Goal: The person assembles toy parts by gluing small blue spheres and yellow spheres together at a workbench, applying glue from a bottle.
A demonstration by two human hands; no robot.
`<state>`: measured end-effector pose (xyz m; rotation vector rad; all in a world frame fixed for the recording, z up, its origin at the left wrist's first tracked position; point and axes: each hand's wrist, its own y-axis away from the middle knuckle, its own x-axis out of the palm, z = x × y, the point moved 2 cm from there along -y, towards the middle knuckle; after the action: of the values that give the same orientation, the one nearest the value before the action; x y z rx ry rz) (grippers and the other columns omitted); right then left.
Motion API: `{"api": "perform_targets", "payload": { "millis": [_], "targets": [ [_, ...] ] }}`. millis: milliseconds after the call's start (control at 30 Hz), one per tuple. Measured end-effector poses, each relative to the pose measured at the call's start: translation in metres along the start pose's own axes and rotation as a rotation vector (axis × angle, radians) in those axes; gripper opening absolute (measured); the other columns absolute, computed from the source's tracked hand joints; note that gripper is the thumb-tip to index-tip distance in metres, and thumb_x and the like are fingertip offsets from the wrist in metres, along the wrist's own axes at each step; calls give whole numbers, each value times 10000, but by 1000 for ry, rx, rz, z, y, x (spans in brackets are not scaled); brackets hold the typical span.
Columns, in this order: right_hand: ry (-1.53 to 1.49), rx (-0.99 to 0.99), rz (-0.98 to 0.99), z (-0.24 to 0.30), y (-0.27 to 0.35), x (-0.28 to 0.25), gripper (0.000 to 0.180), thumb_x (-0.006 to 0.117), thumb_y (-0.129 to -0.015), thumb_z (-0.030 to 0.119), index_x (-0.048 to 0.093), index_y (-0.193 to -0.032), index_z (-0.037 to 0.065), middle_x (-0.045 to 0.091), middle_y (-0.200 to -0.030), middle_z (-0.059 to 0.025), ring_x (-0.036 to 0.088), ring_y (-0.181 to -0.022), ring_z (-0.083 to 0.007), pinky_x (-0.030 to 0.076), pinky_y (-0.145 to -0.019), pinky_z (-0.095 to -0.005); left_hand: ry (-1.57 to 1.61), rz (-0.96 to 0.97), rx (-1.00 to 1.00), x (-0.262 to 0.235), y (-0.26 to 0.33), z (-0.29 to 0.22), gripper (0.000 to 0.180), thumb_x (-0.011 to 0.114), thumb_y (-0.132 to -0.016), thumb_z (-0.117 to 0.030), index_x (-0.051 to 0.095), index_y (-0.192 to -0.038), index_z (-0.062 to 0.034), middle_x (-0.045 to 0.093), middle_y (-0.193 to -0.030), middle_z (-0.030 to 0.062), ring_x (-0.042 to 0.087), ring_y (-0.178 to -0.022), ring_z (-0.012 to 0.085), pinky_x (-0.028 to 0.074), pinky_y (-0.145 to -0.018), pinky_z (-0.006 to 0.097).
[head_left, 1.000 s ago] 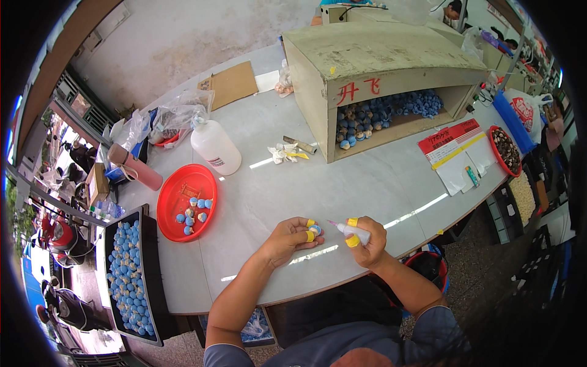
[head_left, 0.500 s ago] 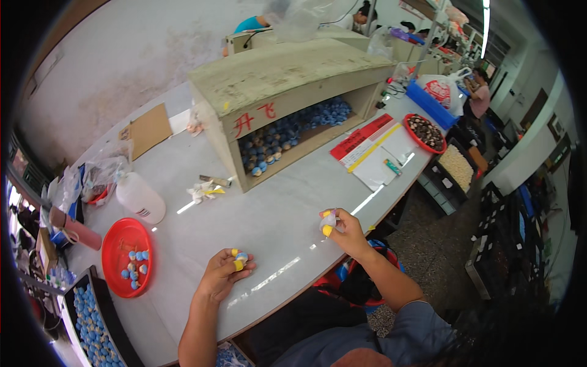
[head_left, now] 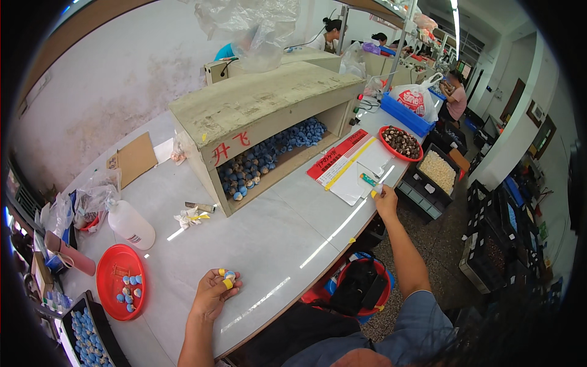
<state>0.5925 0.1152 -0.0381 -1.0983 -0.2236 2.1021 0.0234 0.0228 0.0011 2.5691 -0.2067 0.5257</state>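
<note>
Under my left hand, resting on the worktop, my grip is curled around small blue-and-yellow pieces, keeping them together. Right hand is stretched far out to the white sheet, grip pinching something small, cannot tell what.

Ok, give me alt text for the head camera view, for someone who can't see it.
A person at a grey worktable holds small blue and yellow pieces in the left hand, while the right hand reaches out to white sheets at the table's edge. Behind stand an open-fronted box of blue pieces and a red tray.
</note>
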Motion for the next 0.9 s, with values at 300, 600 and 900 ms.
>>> {"api": "perform_targets", "payload": {
  "millis": [300, 600, 900],
  "targets": [
    [-69, -223, -406, 63, 55, -11, 485, 671, -762, -17, 499, -1215, -26, 508, -965, -129, 469, -793, -234, 436, -727, -353, 5, -16, 14, 2, 2, -3, 248, 620, -871, 27, 552, -1108, -2, 648, -1132, 163, 682, -953, 235, 578, -810, 304],
    [-250, -570, 168, 208, -25, 135, 323, 577, -790, -67, 597, -1096, 36, 620, -956, -148, 638, -840, -315, 515, -753, -399, 56, -46, 15, -6, 5, 0, 270, 606, -871, 50, 519, -1121, -6, 642, -1146, 185, 684, -976, 253, 584, -819, 316],
    [158, -349, 270, 216, -99, 220, 395, 630, -769, 100, 632, -1163, 84, 662, -1135, -194, 641, -1003, -387, 514, -890, -431, 138, 25, 6, -6, 0, 4, 275, 627, -900, 7, 489, -1137, -14, 621, -1201, 193, 664, -1044, 276, 569, -860, 333]
  ]
}}
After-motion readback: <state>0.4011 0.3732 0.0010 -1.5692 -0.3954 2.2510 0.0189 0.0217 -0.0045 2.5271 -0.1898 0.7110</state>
